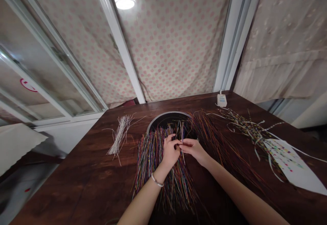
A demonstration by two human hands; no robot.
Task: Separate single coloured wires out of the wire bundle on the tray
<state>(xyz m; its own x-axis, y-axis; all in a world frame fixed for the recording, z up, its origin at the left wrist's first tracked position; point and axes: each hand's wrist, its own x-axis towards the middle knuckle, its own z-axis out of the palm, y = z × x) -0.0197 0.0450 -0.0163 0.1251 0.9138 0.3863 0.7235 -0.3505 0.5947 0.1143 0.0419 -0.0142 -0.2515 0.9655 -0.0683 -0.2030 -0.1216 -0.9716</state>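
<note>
In the head view, both hands meet over a dark brown tabletop (94, 177). The left hand (171, 151), with a bracelet (156, 180) at its wrist, and the right hand (196, 150) are fingertip to fingertip, and their fingers pinch a few thin strands (182, 131) between them. These stand roughly upright in front of a black round tray (159, 116) with a pale rim; the exact grip of each finger is too small to make out.

Under the left forearm lies a thick multicoloured bundle (149, 163), its far end at the tray and its near end spread toward the person. To the right of the tray, orange and brown strands (219, 146) fan out past the right forearm. White strands (120, 134) lie in a loose bunch on the left, apart from the tray.

Farther right are a beaded bunch (245, 126) with pale ribbons and a white sheet (286, 163) with coloured specks. A small white box (221, 100) sits near the back edge. Behind the tabletop hangs a pink-dotted curtain (176, 47).
</note>
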